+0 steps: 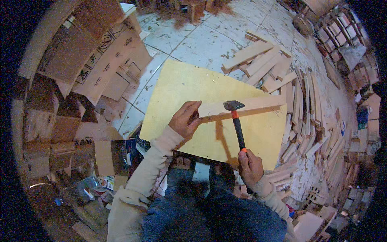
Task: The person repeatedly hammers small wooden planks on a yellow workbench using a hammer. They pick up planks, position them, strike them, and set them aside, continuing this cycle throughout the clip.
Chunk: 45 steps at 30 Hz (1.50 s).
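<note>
A yellow plywood board [181, 84] lies on the tiled floor in front of me. Across it lies a pale wooden slat [258, 104]. My left hand [184, 119] presses down on the slat's left end, fingers curled over it. My right hand [250, 165] grips the lower end of a hammer [238, 125] with a black and orange handle. The hammer's black head [234, 105] hangs just above the slat, a little right of my left hand.
Loose wooden slats [278, 68] are heaped at the right and far side of the board. Flattened cardboard boxes [100, 60] pile up at the left. My knees in blue trousers [209, 209] are at the bottom. Sawdust covers the white tiles [193, 40].
</note>
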Each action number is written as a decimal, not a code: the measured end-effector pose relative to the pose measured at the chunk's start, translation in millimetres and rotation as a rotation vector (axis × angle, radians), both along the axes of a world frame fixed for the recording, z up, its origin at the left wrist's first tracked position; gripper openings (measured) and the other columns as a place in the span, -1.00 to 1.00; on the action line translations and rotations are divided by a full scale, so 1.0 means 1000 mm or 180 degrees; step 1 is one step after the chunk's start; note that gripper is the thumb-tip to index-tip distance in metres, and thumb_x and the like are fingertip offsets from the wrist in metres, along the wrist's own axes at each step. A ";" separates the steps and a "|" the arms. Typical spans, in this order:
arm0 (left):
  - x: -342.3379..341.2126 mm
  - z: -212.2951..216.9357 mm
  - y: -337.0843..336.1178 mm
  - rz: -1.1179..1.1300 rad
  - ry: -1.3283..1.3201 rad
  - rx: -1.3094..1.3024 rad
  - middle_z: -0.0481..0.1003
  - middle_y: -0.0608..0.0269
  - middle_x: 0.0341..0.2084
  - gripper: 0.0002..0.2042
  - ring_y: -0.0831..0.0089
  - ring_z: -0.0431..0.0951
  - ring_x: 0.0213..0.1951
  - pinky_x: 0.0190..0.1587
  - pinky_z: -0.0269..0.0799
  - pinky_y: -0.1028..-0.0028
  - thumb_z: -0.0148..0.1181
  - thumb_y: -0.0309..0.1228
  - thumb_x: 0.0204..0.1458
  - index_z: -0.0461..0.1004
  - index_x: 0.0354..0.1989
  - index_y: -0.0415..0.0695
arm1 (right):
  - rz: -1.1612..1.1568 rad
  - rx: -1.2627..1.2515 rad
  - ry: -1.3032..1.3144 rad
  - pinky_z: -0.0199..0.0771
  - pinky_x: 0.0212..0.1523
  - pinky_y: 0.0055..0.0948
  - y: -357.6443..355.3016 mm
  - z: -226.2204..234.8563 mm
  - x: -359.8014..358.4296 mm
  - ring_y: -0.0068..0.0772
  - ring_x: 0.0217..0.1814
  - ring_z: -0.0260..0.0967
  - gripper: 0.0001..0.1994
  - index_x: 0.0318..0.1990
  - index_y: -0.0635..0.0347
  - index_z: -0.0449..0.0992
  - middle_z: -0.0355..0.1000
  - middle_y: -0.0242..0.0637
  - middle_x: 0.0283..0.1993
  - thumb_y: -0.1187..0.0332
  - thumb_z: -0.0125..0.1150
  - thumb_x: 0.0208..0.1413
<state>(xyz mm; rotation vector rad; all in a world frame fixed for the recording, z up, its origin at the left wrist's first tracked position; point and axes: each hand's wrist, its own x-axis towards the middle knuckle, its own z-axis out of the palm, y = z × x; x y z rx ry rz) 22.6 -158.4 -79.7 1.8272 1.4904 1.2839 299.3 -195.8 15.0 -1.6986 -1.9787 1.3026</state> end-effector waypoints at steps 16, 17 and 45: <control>0.022 0.007 0.009 -0.0014 -0.1013 -0.0737 0.46 0.11 -0.21 -0.57 0.42 0.55 -0.28 -0.23 0.54 0.49 0.29 -0.62 -0.13 0.40 -0.01 -0.25 | -0.0113 0.1542 0.0574 0.30 -0.56 -0.41 -0.007 0.055 0.018 -0.34 -0.59 0.28 -0.76 -0.42 0.10 0.38 0.36 -0.36 -0.56 0.17 0.06 0.22; 0.023 0.007 0.008 0.0011 -0.0892 -0.0665 0.45 0.12 -0.22 -0.57 0.42 0.55 -0.28 -0.22 0.53 0.49 0.29 -0.62 -0.14 0.40 -0.02 -0.25 | 0.0469 0.1950 -0.0135 0.35 -0.50 -0.41 -0.004 0.052 0.015 -0.31 -0.55 0.33 -0.79 -0.42 0.11 0.40 0.40 -0.35 -0.54 0.23 0.06 0.22; 0.031 0.003 0.007 -0.0093 -0.0848 -0.0564 0.43 0.14 -0.16 -0.54 0.42 0.53 -0.26 -0.18 0.51 0.51 0.31 -0.62 -0.14 0.38 0.00 -0.23 | 0.0393 0.0931 -0.0396 0.28 -0.59 -0.15 -0.012 -0.041 -0.006 0.04 -0.64 0.36 -0.69 -0.31 0.21 0.43 0.42 -0.06 -0.58 0.14 -0.05 0.27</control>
